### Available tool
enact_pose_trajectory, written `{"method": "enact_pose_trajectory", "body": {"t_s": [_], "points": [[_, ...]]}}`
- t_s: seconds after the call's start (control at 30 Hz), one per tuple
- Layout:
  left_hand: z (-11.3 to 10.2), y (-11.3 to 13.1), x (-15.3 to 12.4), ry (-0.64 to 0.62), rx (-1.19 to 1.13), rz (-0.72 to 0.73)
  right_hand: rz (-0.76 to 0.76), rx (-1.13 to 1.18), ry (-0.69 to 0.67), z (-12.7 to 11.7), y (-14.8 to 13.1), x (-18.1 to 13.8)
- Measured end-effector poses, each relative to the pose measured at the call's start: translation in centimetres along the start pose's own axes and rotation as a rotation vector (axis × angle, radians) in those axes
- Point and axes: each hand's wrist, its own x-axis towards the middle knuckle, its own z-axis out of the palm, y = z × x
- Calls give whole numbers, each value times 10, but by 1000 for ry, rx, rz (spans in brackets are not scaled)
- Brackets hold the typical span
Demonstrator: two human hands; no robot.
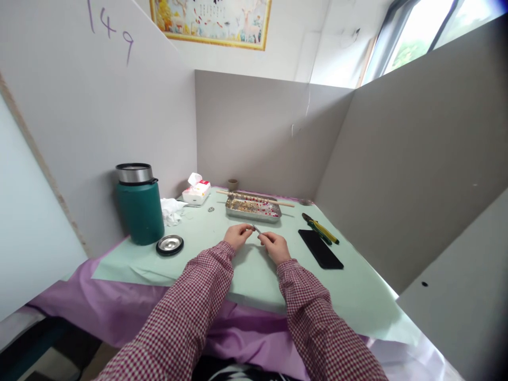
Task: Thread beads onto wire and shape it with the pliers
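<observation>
We saw the right hand (275, 247) clamped on a slim tool (257, 230), the left hand (238, 236) pinched together at its tip: apparently fine work, next demanding steady alignment.

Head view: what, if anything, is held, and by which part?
The right hand pinches a slim metallic tool by its near end. The left hand is by its far tip; whether it holds anything is unclear.

Anything the left hand (238, 236) pinches is too small to tell; toward the far edge of the table (248, 275), tiny pieces (246, 207) in the tray (251, 216) blur together.
</observation>
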Motion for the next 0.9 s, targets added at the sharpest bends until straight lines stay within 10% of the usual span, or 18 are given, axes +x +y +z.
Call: {"method": "enact_pose_trajectory", "body": {"t_s": [0.9], "points": [[3, 5, -5, 15, 392, -44, -203, -521, 105, 5, -3, -7]]}}
